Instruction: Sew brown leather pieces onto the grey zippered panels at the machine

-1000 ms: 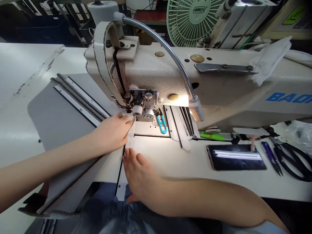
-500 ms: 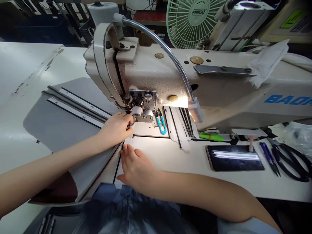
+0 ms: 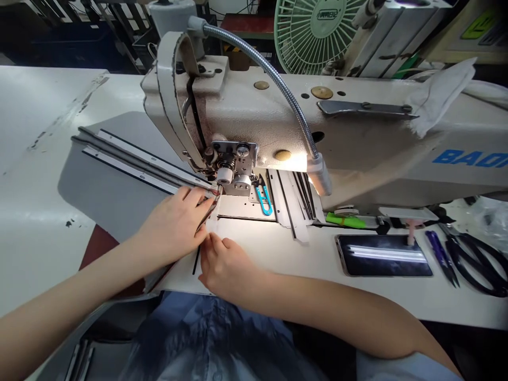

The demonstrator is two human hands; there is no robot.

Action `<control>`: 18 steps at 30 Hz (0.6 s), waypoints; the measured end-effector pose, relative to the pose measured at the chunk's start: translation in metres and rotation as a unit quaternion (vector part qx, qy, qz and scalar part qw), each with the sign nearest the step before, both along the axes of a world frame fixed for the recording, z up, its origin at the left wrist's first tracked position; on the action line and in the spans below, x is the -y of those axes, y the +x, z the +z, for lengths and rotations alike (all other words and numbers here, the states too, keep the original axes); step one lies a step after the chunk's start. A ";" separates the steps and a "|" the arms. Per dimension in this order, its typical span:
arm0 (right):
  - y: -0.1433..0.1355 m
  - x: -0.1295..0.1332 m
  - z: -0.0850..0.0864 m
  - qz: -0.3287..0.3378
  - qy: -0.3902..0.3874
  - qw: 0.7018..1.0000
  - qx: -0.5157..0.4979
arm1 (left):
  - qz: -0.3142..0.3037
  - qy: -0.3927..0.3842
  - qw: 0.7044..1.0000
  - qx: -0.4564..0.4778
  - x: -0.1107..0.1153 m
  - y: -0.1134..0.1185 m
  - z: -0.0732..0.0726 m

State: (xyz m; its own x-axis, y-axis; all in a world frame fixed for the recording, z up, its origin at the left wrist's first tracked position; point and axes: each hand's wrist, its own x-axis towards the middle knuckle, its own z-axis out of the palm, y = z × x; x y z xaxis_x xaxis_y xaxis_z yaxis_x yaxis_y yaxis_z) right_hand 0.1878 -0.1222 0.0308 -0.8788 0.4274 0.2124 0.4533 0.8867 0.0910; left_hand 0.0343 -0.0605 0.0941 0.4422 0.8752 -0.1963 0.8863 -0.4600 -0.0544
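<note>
The grey panel (image 3: pixel 107 190), with dark-edged white strips (image 3: pixel 130 169) on it, lies left of the sewing machine (image 3: pixel 254 106). My left hand (image 3: pixel 170 227) is closed on the panel's edge, just in front of the needle area. Close to its fingertips, my right hand (image 3: pixel 228 270) is pinched at the near end of a narrow strip; what lies between its fingers is too hidden to name. A black-edged end (image 3: pixel 196 260) hangs out left of my right hand. Under the panel, a dark red piece (image 3: pixel 99 246) shows.
Blue thread snips (image 3: pixel 263 198) and loose white and black strips (image 3: pixel 291 211) lie by the machine bed. To the right are a green tool (image 3: pixel 345 220), a phone (image 3: pixel 384 256), purple pens (image 3: pixel 441 256) and black scissors (image 3: pixel 476 259). A fan (image 3: pixel 317 37) stands behind.
The panel has turned and shifted forward and right. My left hand has moved down toward my right hand, its fingers now on the edge. My right hand's fingers have drawn together.
</note>
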 end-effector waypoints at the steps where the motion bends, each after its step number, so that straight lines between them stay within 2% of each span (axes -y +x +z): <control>1: 0.000 0.001 0.000 0.003 0.012 1.000 -0.007 | 0.027 -0.030 0.999 -0.002 0.005 0.000 -0.001; 4: -0.001 0.001 0.000 0.007 0.022 0.999 -0.023 | 0.086 -0.077 0.993 0.007 0.011 0.005 -0.013; 8: -0.003 -0.003 0.000 0.006 -0.002 0.999 -0.034 | 0.079 -0.077 0.994 0.009 0.003 0.013 -0.023; 15: -0.005 -0.018 -0.005 -0.031 -0.042 0.998 -0.027 | 0.057 -0.077 0.995 0.008 -0.025 0.017 -0.020; 18: -0.003 -0.023 -0.007 -0.042 -0.046 0.998 -0.017 | 0.041 -0.055 0.998 -0.001 -0.027 0.014 -0.018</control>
State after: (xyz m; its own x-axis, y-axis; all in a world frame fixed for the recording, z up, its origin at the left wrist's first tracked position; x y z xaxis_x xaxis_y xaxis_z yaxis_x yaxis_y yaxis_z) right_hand 0.1844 -0.0993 0.0240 -0.8316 0.5185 0.1989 0.5281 0.8491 -0.0052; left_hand 0.0482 -0.0331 0.0764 0.3695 0.8818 -0.2932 0.9212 -0.3889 -0.0087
